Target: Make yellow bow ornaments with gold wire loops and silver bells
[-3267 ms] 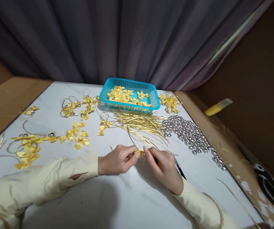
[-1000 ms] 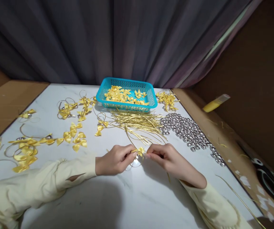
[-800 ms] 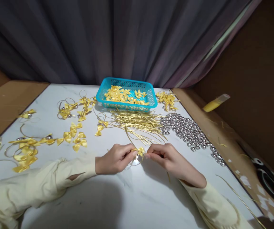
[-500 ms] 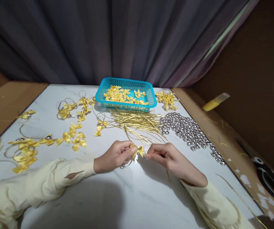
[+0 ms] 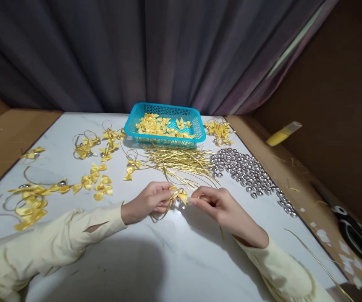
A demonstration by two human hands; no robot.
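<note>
Pinched in my left hand (image 5: 151,201) is a yellow ribbon bow (image 5: 182,196) with a loop of gold cord (image 5: 161,217) hanging below it. A small silver bell (image 5: 178,200) shows under the bow. On its right side, the thumb and forefinger of my right hand (image 5: 220,206) are closed on gold cord, mostly hidden by the fingers. A cord tail (image 5: 221,233) pokes out beneath that hand. Both hands are raised over the white table (image 5: 137,260).
A blue basket (image 5: 165,139) of loose bows stands at the back. Before it lie gold cords (image 5: 181,159), with silver bells (image 5: 244,167) to the right. Bows with bells and cords (image 5: 31,205) are spread on the left. Black scissors (image 5: 357,237) and a yellow tube (image 5: 283,134) lie at right.
Both hands have shifted slightly left with the bow. The bow has turned a little, and the cord loop has swung left below my left hand.
</note>
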